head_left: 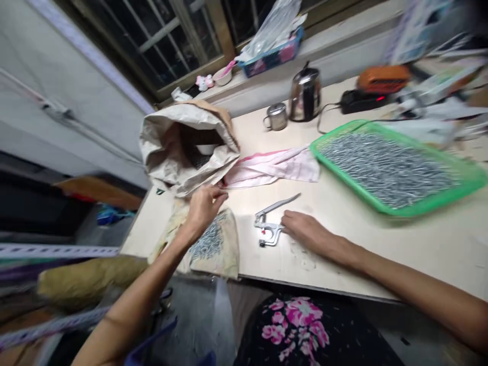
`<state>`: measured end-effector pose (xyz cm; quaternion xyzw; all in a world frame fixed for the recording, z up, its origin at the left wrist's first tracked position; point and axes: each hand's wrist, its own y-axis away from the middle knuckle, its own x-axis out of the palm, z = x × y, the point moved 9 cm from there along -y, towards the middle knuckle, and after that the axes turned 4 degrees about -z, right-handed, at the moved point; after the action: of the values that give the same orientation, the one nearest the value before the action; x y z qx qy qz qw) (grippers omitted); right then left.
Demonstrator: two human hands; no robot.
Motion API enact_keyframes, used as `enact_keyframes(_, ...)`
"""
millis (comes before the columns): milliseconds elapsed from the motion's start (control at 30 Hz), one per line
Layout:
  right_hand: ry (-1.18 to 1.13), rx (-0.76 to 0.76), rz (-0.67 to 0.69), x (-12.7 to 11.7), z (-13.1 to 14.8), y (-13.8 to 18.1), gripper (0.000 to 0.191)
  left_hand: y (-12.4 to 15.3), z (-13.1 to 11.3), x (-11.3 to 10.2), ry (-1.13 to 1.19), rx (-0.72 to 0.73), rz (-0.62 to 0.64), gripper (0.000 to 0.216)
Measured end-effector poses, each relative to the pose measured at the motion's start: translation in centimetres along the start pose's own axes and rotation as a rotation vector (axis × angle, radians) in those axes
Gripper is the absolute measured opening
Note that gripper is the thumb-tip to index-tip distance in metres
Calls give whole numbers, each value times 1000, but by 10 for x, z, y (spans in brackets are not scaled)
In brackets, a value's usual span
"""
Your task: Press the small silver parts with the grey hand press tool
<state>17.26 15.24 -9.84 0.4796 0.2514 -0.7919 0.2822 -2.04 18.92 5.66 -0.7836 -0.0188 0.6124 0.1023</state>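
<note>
My left hand (204, 206) reaches to the front edge of a crumpled brown paper sack (183, 147), its fingers curled together at the sack's rim; what they pinch is hidden. Below that hand lies a cloth (224, 249) with a pile of small metal pieces (208, 241) on it. My right hand (303, 229) rests on the table with its fingers closed on the handle of silver hand pliers (270, 223), which lie flat on the tabletop (343, 244).
A green tray (468, 190) full of small metal parts sits at the right. A pink-and-white cloth (274, 165) lies beside the sack. A steel kettle (305, 94), a small steel cup (277, 117), a black charger and orange object stand at the back.
</note>
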Motion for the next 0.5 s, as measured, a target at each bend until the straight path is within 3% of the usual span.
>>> enact_keyframes(67, 2, -31, -43, 2, -1, 1, 19, 30, 40, 27, -132, -54, 136, 19)
enact_keyframes(167, 28, -48, -53, 7, -1, 3, 21, 70, 68, 57, -232, -55, 265, 21)
enact_keyframes(300, 56, -43, -46, 6, 2, 3, 21, 92, 65, 77, -353, 99, 293, 23)
enact_keyframes(500, 64, -39, -52, 2, 3, 3, 19, 89, 54, 93, -446, 304, 382, 16)
